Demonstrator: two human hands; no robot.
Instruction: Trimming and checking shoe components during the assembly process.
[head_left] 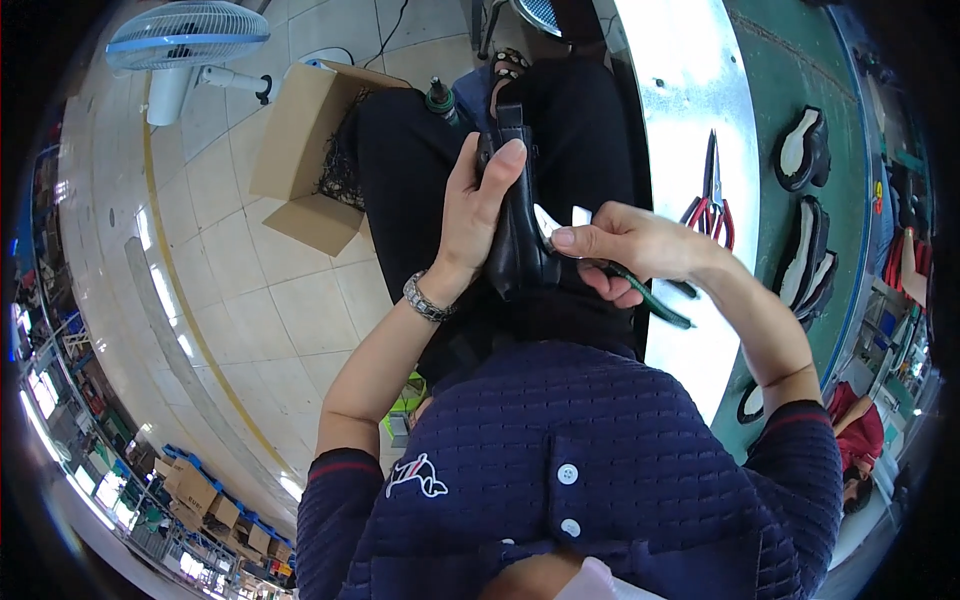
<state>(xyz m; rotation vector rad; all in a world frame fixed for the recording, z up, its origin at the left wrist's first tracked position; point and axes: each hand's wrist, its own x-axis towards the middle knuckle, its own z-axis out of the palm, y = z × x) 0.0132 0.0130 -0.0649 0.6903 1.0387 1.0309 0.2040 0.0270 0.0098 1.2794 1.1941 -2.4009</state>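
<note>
Centrally in the frame, the left hand [478,215] wraps closed around a black shoe [518,235] held over the person's lap, thumb along its upper edge. Just to its right, the right hand [628,245] is clamped on green-handled pliers [645,295], whose tip meets the shoe. Farther right, red-handled scissors [712,200] lie on the workbench [690,90]. A cardboard box [305,150] sits upper left.
</note>
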